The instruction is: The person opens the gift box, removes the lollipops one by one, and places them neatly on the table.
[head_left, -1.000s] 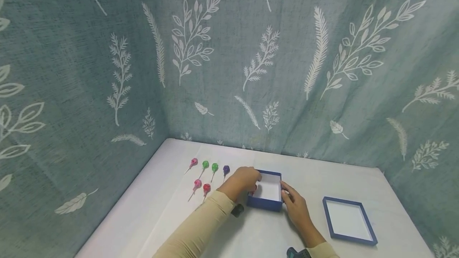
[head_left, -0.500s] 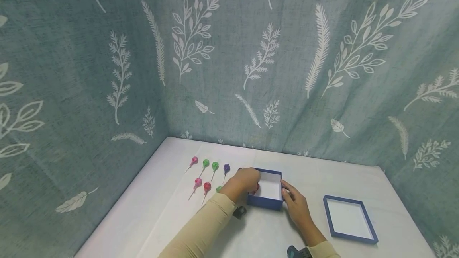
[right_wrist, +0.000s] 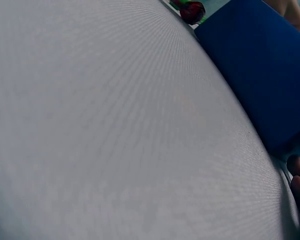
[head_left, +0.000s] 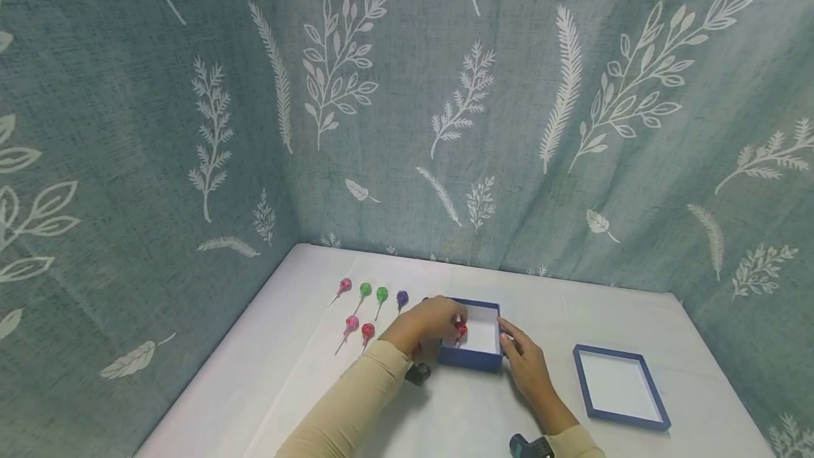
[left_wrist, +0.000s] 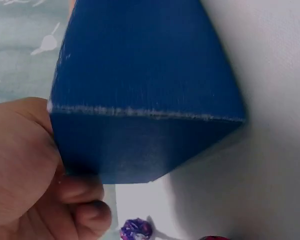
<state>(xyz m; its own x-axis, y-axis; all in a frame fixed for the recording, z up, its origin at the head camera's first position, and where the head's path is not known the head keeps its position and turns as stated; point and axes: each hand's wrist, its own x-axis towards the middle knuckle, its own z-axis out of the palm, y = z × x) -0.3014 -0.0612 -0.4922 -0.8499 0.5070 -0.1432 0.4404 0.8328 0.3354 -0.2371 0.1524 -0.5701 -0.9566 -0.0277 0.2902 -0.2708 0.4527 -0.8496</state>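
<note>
An uncovered blue box (head_left: 470, 359) with a white inside stands mid-table. My left hand (head_left: 434, 318) reaches over its left wall, fingers curled down at a red lollipop (head_left: 461, 331) inside; the fingers partly hide the contact, but they appear to pinch it. In the left wrist view, the left hand (left_wrist: 25, 170) lies against the outside of the blue box (left_wrist: 145, 65), fingers bent. My right hand (head_left: 526, 366) holds the box's right side. The right wrist view shows right-hand fingertips (right_wrist: 299, 182) at a lower corner of the blue box (right_wrist: 260, 70).
Left of the box lie several wrapped lollipops: pink (head_left: 352, 324), green (head_left: 381, 295), purple (head_left: 402, 298) and red (head_left: 367, 333). A blue-edged lid (head_left: 620, 415) lies on the right of the white table (head_left: 305, 373). A leaf-patterned curtain (head_left: 407, 126) hangs behind.
My left hand has shifted slightly to the right inside the box, and the red lollipop shows more fully. The right hand stays at the box's side.
</note>
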